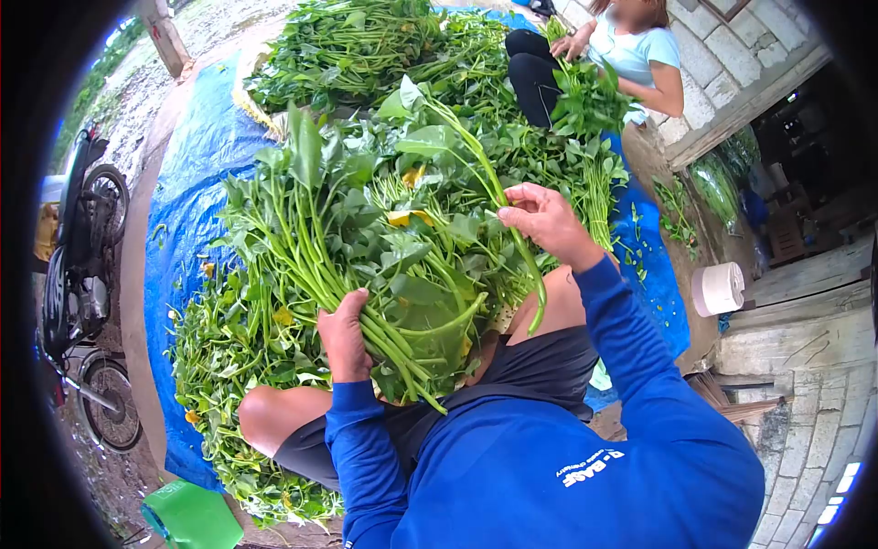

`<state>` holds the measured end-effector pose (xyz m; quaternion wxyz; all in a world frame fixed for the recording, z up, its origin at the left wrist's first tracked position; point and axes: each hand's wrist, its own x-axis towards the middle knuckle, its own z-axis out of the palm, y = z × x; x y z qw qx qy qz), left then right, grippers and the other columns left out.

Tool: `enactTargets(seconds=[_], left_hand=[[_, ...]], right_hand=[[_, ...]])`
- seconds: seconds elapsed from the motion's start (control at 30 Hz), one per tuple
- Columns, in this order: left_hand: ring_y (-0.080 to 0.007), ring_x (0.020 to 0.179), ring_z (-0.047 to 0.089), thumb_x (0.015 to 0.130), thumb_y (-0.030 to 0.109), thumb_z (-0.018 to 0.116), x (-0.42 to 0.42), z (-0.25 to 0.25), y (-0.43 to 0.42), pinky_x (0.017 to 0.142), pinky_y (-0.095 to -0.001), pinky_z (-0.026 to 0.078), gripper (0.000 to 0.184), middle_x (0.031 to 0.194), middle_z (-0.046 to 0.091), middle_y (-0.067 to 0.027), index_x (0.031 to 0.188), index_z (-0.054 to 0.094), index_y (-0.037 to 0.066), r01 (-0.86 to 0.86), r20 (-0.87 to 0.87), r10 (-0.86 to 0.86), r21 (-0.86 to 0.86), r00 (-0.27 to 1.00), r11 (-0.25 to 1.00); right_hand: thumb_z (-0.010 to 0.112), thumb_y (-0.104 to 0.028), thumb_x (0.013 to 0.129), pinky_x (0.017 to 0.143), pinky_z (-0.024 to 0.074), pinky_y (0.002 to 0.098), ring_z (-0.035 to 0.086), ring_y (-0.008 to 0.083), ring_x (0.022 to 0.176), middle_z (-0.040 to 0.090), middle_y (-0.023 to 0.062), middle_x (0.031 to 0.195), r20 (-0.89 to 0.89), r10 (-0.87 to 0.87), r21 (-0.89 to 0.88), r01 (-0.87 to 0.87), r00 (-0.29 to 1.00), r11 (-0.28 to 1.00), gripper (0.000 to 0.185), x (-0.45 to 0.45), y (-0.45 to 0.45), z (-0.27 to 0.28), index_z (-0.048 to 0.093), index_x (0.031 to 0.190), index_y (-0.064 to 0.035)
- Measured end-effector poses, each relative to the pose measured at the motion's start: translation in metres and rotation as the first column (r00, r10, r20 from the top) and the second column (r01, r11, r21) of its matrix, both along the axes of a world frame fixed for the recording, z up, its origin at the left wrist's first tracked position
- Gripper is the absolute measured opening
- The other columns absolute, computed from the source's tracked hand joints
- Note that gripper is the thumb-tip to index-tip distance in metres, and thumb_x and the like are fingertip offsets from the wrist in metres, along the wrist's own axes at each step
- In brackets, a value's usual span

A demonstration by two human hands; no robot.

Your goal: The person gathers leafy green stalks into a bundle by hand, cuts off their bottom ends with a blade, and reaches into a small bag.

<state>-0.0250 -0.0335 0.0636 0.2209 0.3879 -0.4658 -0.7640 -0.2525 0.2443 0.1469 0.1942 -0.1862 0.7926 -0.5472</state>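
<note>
Person seated cross-legged on blue tarp [197, 146], blue sleeves, dark shorts [540, 366], greens heaped in front and to the left. Left hand [347, 337] closed around a thick bunch [306, 247] at its stems; thumb lies up along them, remaining fingers mostly hidden. Bunch slants over the left part of the lap, leafy tops pointing up and away, cut ends angling down toward the belly. Right hand [549, 220] pinches one long stalk [487, 167] between thumb and fingertips, raised above the heap [421, 192], right of the bunch. Stalk's leafy end leans up and left; bare end hangs down near the right thigh. A few yellow leaves [409, 218] show among the green, between the two hands. Large pile [357, 46] at the far end of the tarp. Co-worker [626, 59] in a pale top sits at far right, greens in hand; grip hard to make out from here. Motorbike [82, 265] on the ground left of the tarp; green tub [192, 517] at near left; white pail [718, 289] off the tarp's right side, near a block wall [796, 448].
</note>
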Motion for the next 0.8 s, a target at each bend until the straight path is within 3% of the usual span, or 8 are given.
enactTargets(seconds=[0.07, 0.17, 0.3, 0.33, 0.47, 0.63, 0.7, 0.8], left_hand=[[-0.0135, 0.072, 0.067, 0.090, 0.005, 0.078, -0.001, 0.001, 0.002, 0.066, -0.0305, 0.055, 0.022, 0.091, 0.072, -0.0040, 0.109, 0.069, -0.001, 0.045, -0.002, -0.045, 0.023, 0.999, 0.999], [-0.0134, 0.073, 0.067, 0.090, 0.002, 0.078, -0.004, -0.003, 0.006, 0.067, -0.0302, 0.055, 0.022, 0.092, 0.072, -0.0041, 0.110, 0.069, -0.001, 0.090, -0.037, -0.089, 0.026, 0.995, 0.996], [-0.0131, 0.075, 0.066, 0.089, 0.001, 0.083, -0.009, -0.015, 0.012, 0.068, -0.0297, 0.054, 0.027, 0.094, 0.073, -0.0041, 0.112, 0.070, -0.002, 0.103, -0.063, -0.102, 0.003, 0.993, 0.995], [-0.0133, 0.074, 0.066, 0.088, 0.002, 0.084, -0.011, -0.021, 0.015, 0.068, -0.0301, 0.055, 0.028, 0.093, 0.074, -0.0043, 0.112, 0.071, -0.002, 0.064, -0.055, -0.065, -0.019, 0.996, 0.998], [-0.0155, 0.072, 0.068, 0.088, 0.004, 0.084, -0.014, -0.013, 0.024, 0.066, -0.0321, 0.057, 0.025, 0.091, 0.074, -0.0060, 0.108, 0.071, -0.002, 0.030, -0.033, -0.031, -0.025, 0.999, 0.999], [-0.0177, 0.070, 0.072, 0.091, 0.004, 0.079, -0.011, -0.007, 0.036, 0.063, -0.0343, 0.060, 0.019, 0.088, 0.075, -0.0075, 0.107, 0.072, -0.002, 0.093, -0.050, -0.090, 0.059, 0.995, 0.994], [-0.0184, 0.072, 0.074, 0.096, 0.011, 0.076, -0.010, -0.032, 0.040, 0.066, -0.0348, 0.063, 0.019, 0.090, 0.076, -0.0073, 0.110, 0.073, -0.001, 0.136, -0.164, -0.106, 0.183, 0.981, 0.974], [-0.0196, 0.080, 0.076, 0.102, 0.025, 0.076, -0.001, -0.069, 0.030, 0.073, -0.0363, 0.065, 0.028, 0.098, 0.078, -0.0069, 0.119, 0.072, 0.003, 0.221, -0.278, -0.125, 0.345, 0.952, 0.912]], right_hand=[[0.083, -0.016, 0.094, 0.072, 0.0532, 0.0257, 0.064, 0.0064, 0.083, 0.074, 0.0031, 0.099, -0.125, -0.040, -0.051, 0.034, 0.991, 0.998, 0.032, 0.018, -0.009, 0.011, 0.074, 0.119, 0.0028], [0.081, -0.011, 0.096, 0.072, 0.0539, 0.0256, 0.066, 0.0053, 0.086, 0.075, 0.0006, 0.102, -0.255, -0.123, -0.007, 0.125, 0.959, 0.992, 0.032, 0.047, -0.024, 0.023, 0.074, 0.125, 0.0005], [0.081, -0.006, 0.091, 0.071, 0.0553, 0.0285, 0.068, 0.0129, 0.077, 0.078, 0.0078, 0.100, -0.721, -0.097, 0.072, 0.213, 0.686, 0.974, 0.031, 0.073, -0.050, 0.052, 0.077, 0.121, 0.0024], [0.078, -0.008, 0.090, 0.077, 0.0613, 0.0423, 0.075, 0.0341, 0.084, 0.076, 0.0188, 0.106, -0.734, -0.089, 0.068, 0.203, 0.673, 0.977, 0.029, 0.076, -0.055, 0.055, 0.078, 0.118, 0.0002], [0.075, -0.012, 0.093, 0.077, 0.0617, 0.0463, 0.075, 0.0389, 0.087, 0.074, 0.0162, 0.100, -0.859, 0.037, 0.195, 0.261, 0.511, 0.945, 0.025, 0.093, -0.079, 0.073, 0.077, 0.116, -0.0033], [0.072, -0.021, 0.094, 0.078, 0.0614, 0.0490, 0.074, 0.0434, 0.084, 0.075, 0.0191, 0.099, -0.710, 0.261, 0.458, 0.146, 0.654, 0.877, 0.019, 0.110, -0.120, 0.016, 0.076, 0.103, -0.0044], [0.072, -0.018, 0.093, 0.088, 0.0611, 0.0462, 0.075, 0.0413, 0.095, 0.078, 0.0232, 0.104, -0.372, 0.474, 0.575, -0.203, 0.798, 0.793, 0.030, 0.111, -0.128, -0.024, 0.079, 0.115, 0.0016], [0.071, -0.027, 0.098, 0.101, 0.0586, 0.0413, 0.076, 0.0376, 0.114, 0.078, 0.0253, 0.123, -0.188, 0.331, 0.337, -0.255, 0.925, 0.906, 0.044, 0.117, -0.117, -0.053, 0.075, 0.130, 0.0035]])
